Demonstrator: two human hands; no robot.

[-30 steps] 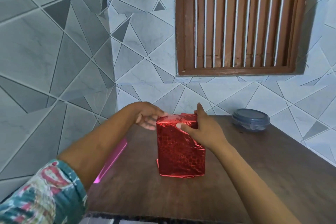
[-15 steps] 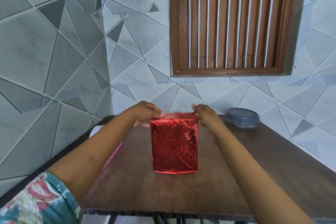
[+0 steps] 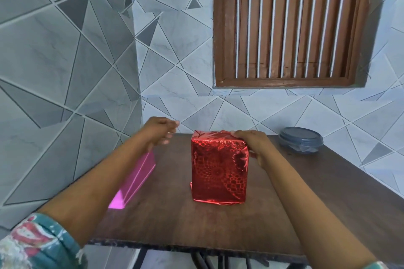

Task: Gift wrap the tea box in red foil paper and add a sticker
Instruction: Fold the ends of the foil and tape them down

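The tea box [image 3: 218,172], already covered in red foil [image 3: 216,144], stands upright near the middle of the worktop [image 3: 306,203], most likely set on end so the crumpled top folds can be pressed flat and kept shut before a sticker goes on. The right hand [image 3: 253,144] steadies it, its grip closed over the top right corner, fingers curled across the top edge and thumb down the side. The left hand [image 3: 160,132] hangs in the air just left of the box, touching nothing, its blurred grip loosely curled with nothing visible in it.
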